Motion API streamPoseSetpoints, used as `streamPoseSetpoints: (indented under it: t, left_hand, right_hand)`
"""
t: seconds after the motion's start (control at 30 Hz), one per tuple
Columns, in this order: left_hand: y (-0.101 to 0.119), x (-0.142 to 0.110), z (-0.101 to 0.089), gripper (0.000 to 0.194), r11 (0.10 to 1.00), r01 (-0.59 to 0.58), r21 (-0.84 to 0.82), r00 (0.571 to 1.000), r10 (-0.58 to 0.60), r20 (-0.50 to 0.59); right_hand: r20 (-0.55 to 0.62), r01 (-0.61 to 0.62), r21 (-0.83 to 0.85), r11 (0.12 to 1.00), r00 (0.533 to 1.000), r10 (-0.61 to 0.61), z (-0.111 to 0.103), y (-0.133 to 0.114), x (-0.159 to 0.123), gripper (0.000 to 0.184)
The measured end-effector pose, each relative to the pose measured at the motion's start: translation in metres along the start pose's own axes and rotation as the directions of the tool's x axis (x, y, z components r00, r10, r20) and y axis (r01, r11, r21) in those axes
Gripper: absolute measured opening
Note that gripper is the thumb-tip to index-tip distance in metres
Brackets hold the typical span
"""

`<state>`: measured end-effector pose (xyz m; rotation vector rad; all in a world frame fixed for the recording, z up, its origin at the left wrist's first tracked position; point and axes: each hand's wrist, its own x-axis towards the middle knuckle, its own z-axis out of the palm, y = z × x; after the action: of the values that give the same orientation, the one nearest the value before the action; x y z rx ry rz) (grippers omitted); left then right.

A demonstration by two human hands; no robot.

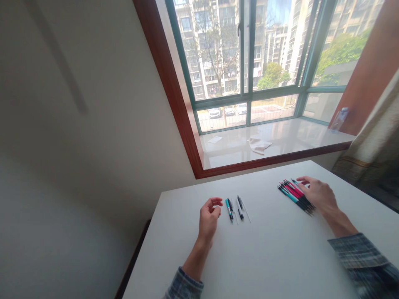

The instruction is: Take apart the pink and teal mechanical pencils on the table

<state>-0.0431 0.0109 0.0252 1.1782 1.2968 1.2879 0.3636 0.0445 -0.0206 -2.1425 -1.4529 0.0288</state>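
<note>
Pale wall (102, 137) fills the left of the head view; beside it I log a green-framed window (218, 101) edged in red-brown trim (168, 79). On its glossy sill (227, 153): a crumpled white cloth (259, 145) and, near the curtain (370, 124), a clear bottle (339, 119). Below the sill, a white tabletop (264, 257). Near its far right corner lies a bundle of pens (294, 195), teal, red and black, side by side. Right hand (319, 193) is at the bundle's upper edge; I cannot tell whether its fingers are clamped on a pen. Left hand (209, 218) is empty, fingers curled, thumb apart, just beside a teal pen (228, 209), dark pen parts (240, 202) and thin pale rods (246, 211).
</note>
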Motion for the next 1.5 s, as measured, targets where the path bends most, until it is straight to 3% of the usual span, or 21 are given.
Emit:
streamPoseSetpoints:
  t: [0.13, 0.37, 0.53, 0.6, 0.7, 0.8, 0.93, 1.0, 1.17, 1.33, 1.5]
  left_hand:
    - [0.0, 0.0, 0.001, 0.034, 1.0, 0.017, 0.004, 1.0, -0.017, 0.009]
    - [0.0, 0.001, 0.002, 0.034, 1.0, 0.015, 0.017, 1.0, -0.015, 0.016]
    - [-0.002, 0.002, 0.002, 0.033, 1.0, 0.016, 0.022, 1.0, -0.017, 0.017]
    - [-0.003, 0.002, 0.002, 0.033, 1.0, 0.012, 0.025, 1.0, -0.013, 0.02]
    - [-0.004, 0.001, 0.004, 0.032, 1.0, 0.005, 0.025, 0.999, -0.005, 0.033]
    - [-0.002, -0.001, 0.007, 0.031, 1.0, 0.006, 0.028, 0.999, -0.008, 0.05]
    - [0.002, -0.004, 0.009, 0.03, 0.999, 0.008, 0.034, 0.998, -0.01, 0.063]
    - [0.004, -0.005, 0.01, 0.031, 0.999, 0.009, 0.04, 0.998, -0.012, 0.067]
    - [0.005, -0.006, 0.012, 0.028, 0.999, 0.004, 0.049, 0.996, -0.008, 0.085]
    - [0.005, -0.006, 0.012, 0.027, 0.999, 0.004, 0.05, 0.996, -0.008, 0.084]
    - [0.006, -0.008, 0.013, 0.026, 0.999, 0.0, 0.051, 0.996, -0.005, 0.087]
  right_hand:
    - [0.054, -0.042, 0.067, 0.997, 0.998, 0.038, 0.0, 0.011, 0.003, 0.031]
    - [0.134, 0.016, 0.056, 0.998, 0.991, -0.023, 0.0, -0.003, -0.003, 0.033]
    - [0.051, -0.035, 0.215, 0.976, 0.998, 0.025, -0.004, -0.007, 0.001, 0.043]
    - [0.11, -0.084, 0.432, 0.898, 0.993, 0.04, -0.005, -0.013, 0.001, 0.045]
    - [0.324, -0.191, 0.719, 0.668, 0.943, -0.08, -0.004, -0.031, -0.007, 0.045]
    - [0.443, -0.29, 0.811, 0.507, 0.871, -0.21, 0.0, -0.054, -0.024, 0.045]
    - [0.594, -0.493, 0.8, 0.343, 0.735, -0.328, 0.002, -0.079, -0.045, 0.033]
    - [0.614, -0.545, 0.789, 0.284, 0.71, -0.345, 0.001, -0.087, -0.051, 0.028]
    - [0.605, -0.632, 0.771, 0.084, 0.684, -0.407, -0.002, -0.096, -0.055, 0.016]
    - [0.602, -0.629, 0.775, 0.066, 0.702, -0.382, -0.002, -0.102, -0.059, 0.022]
    - [0.506, -0.555, 0.832, 0.023, 0.741, -0.441, -0.01, -0.105, -0.061, 0.038]
